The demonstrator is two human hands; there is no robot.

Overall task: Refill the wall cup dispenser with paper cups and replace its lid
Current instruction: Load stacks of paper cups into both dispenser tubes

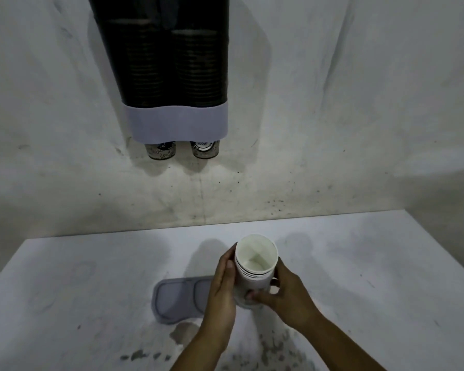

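Scuffed white wall (332, 103) from 9 through 12 to 3 o'clock, stained white table (359, 263) below, flaked paint near 6 o'clock, dim light

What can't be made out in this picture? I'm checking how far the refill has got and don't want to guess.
- Dispenser top, head view: cut off by the upper edge, so how full the tubes are is unknown.
- Stack of paper cups: its base is hidden by the left hand and right hand.
- Lid: right end hidden behind the left hand.
- Print on the bottom cups: too small.
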